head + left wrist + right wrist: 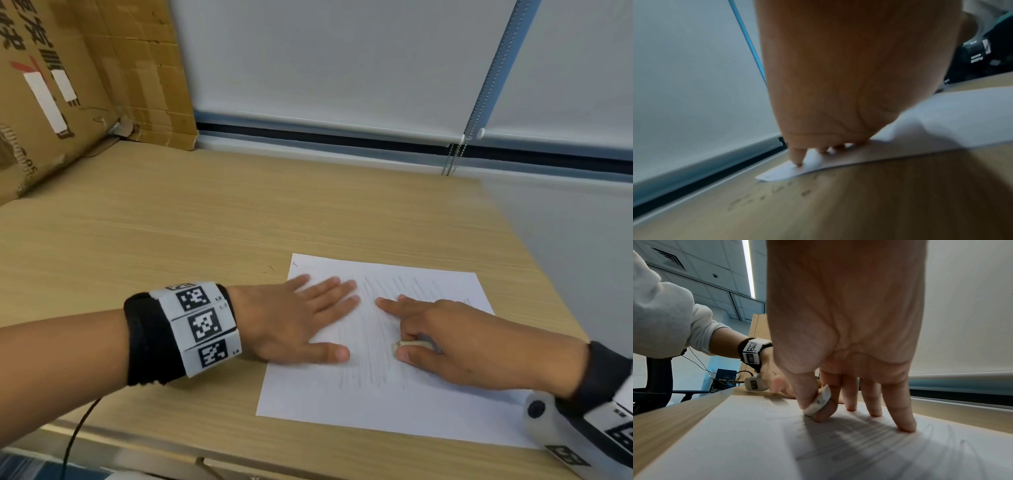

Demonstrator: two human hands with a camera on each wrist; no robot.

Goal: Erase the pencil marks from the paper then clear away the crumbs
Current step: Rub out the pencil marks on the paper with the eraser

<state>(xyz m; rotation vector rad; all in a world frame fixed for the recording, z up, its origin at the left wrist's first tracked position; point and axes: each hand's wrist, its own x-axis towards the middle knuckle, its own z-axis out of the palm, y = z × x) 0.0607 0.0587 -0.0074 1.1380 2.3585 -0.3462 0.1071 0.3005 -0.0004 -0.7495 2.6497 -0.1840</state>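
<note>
Item: white sheet of paper (394,404) with grey pencil lines (373,346), lying on the pale wood-grain tabletop (171,240); the left hand (291,325) is pressing it flat, fingers straight. The right hand (455,346) is pinching a small white flat eraser (411,345) between thumb and finger, edge touching the lines. Erasing step seemingly under way; next likely needs firm rubbing strokes, then sweeping crumbs.
</note>
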